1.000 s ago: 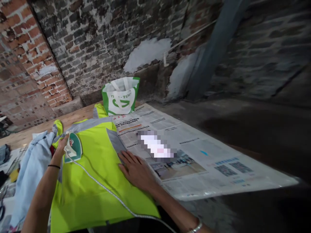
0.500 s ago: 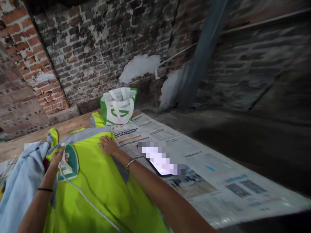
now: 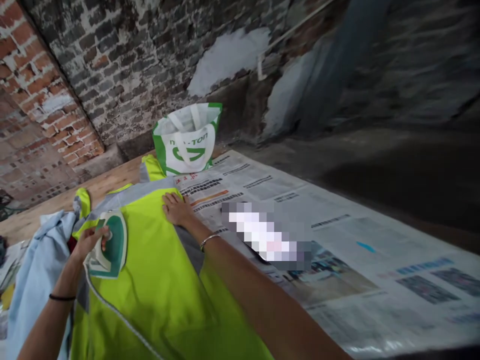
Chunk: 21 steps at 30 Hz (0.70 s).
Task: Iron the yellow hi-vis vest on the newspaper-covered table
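My left hand (image 3: 90, 241) is wrapped round the handle of a green and white clothes iron (image 3: 120, 245), which rests at the left side of a bright yellow garment (image 3: 150, 285) with grey panels. From the iron's rear a pale cord (image 3: 120, 317) runs across the fabric toward me. My right hand (image 3: 177, 209) lies flat on the garment near its upper right edge, fingers stretched out, holding nothing. Light blue cloth (image 3: 41, 270) is bunched beside my left forearm.
Printed newspaper-like sheeting (image 3: 337, 240) covers the table on the right. On it lies a phone (image 3: 258, 235) with a blurred bright screen. A green and white tote bag (image 3: 187, 145) stands at the far end. Behind rises a brick wall (image 3: 150, 65).
The view has tilted down, so the bag and wall sit higher. The iron has turned slightly in view with my left hand on it. My right hand stays flat on the garment.
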Motion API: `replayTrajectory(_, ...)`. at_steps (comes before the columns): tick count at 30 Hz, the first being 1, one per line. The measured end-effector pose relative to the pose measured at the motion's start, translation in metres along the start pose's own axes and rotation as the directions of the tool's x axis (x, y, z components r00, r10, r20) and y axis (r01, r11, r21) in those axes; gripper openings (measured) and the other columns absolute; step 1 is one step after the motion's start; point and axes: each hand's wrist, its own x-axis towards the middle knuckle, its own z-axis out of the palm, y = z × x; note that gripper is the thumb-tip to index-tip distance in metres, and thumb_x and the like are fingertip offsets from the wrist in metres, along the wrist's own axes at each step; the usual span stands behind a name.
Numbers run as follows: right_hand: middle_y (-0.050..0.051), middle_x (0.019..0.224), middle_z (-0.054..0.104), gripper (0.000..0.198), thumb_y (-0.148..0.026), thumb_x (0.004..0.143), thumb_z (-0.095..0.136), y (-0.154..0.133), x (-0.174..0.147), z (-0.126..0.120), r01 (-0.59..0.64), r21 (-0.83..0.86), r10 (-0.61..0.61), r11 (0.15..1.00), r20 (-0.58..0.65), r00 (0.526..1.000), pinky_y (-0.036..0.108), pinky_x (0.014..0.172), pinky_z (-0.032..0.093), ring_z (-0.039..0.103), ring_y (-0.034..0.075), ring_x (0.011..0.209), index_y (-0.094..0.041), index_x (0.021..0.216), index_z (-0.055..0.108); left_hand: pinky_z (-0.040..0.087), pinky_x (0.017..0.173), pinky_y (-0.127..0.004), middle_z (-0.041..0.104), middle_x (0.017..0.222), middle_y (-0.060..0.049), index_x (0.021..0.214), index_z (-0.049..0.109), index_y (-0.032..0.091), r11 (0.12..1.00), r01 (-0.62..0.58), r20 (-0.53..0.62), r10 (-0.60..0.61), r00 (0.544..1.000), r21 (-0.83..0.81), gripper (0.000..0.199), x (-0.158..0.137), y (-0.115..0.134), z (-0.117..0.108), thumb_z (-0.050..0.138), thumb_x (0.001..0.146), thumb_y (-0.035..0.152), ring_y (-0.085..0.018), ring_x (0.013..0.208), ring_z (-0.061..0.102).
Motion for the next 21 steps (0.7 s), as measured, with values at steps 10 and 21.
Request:
replayTrajectory(10,0.010,0.163,0.045,0.054,-0.028,0.103,0.029,-0.001,0.003,-0.010,0.027,0.076,-0.021,0.997,-0.079,0.997,0.057,0.119,0.026,0.033,0.027,0.150,-0.020,0.153,0.050,0.035,0.042,-0.022,0.057,0.045,0.002,0.078,0.071,0.017,0.995,-0.043,0.163,0.029,0.986,0.086,0.044,0.019,0.037,0.052,0.077,0.070,0.060,-0.011,0.039,0.048)
replayTrajectory(21,0.011,0.161,0.046,0.051,-0.025,0.099,0.036,0.004,0.014,-0.026,0.043,0.144,-0.029,0.989,-0.095,0.995,0.058,0.119,0.024,0.034,0.028,0.149,-0.020,0.147,0.054,0.038,0.045,-0.023,0.056,0.048,0.004,0.082,0.070,0.019,0.985,-0.079,0.144,0.056,0.988,0.155,0.048,0.001,0.067,0.091,0.071,0.076,0.066,-0.011,0.041,0.049)
